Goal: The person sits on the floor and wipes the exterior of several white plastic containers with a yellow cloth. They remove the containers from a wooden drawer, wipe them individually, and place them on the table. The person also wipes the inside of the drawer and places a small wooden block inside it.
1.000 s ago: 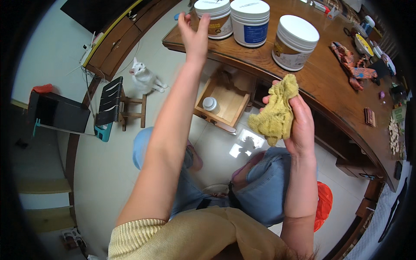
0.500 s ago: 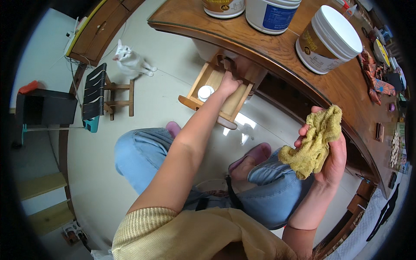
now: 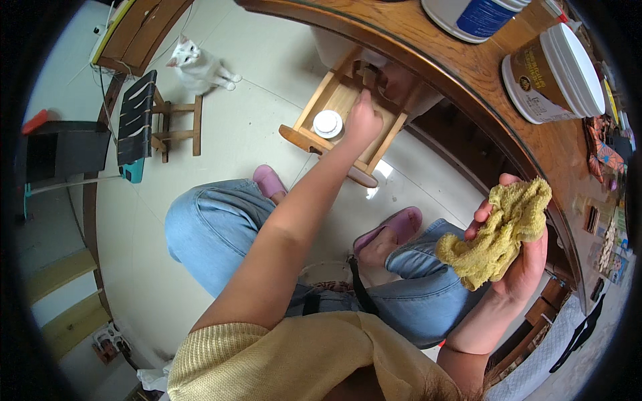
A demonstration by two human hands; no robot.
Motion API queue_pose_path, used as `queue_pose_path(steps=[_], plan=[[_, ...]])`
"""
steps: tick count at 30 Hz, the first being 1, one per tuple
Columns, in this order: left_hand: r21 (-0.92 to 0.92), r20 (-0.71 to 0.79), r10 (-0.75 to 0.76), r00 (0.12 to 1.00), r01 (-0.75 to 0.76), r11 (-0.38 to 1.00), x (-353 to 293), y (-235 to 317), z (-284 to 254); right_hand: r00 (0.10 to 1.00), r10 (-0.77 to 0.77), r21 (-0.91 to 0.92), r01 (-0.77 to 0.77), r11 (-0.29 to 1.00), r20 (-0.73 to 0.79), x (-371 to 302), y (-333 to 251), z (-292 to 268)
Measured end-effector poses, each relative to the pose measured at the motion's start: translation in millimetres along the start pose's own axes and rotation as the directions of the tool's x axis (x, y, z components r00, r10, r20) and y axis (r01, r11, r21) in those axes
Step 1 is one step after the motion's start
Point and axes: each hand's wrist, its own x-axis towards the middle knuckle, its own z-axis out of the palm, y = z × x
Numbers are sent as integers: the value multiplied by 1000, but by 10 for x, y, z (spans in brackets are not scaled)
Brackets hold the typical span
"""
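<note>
My left hand [image 3: 364, 125] reaches into a pulled-out wooden drawer [image 3: 314, 99], its fingers curled and held together. Just past its fingertips is a small brown object [image 3: 370, 73] near the back of the drawer. Whether the fingers grip it is hard to see. A white round container with a lid [image 3: 328, 124] stands in the drawer's left front part, beside my wrist. On the right, raised beside the desk edge, my right hand [image 3: 525, 267] holds a crumpled yellow-green towel cloth [image 3: 498, 230], with fingertips showing behind it.
The wooden desk [image 3: 468, 77] curves above the drawer and carries a white bucket with a brown label [image 3: 552, 73] and another with a blue label [image 3: 471, 17]. A white cat [image 3: 200, 70] sits on the floor near a small stool [image 3: 177, 127]. My knees flank the space below the drawer.
My left hand has drawn back slightly from the drawer's rear, its fingers more visible. The cloth stays in my right hand. The whole view has shifted a little.
</note>
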Motion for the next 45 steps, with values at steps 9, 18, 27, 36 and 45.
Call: queue_pose_path(steps=[9, 18, 27, 36, 45], plan=[[-34, -35, 169, 985, -170, 985, 689, -380, 644, 971, 112, -73, -130, 989, -209, -196, -19, 317], [-206, 108, -82, 991, 103, 973, 434, -259, 402, 980, 90, -62, -102, 993, -179, -96, 68, 428], [-60, -64, 63, 996, -66, 996, 369, -56, 314, 964, 95, -103, -124, 987, -247, -140, 116, 511], [-273, -134, 125, 983, -158, 949, 59, -141, 211, 994, 61, 24, -59, 998, -90, -167, 71, 313], [-160, -147, -19, 989, -5, 987, -315, -91, -54, 996, 87, -187, -83, 979, 17, -42, 47, 421]])
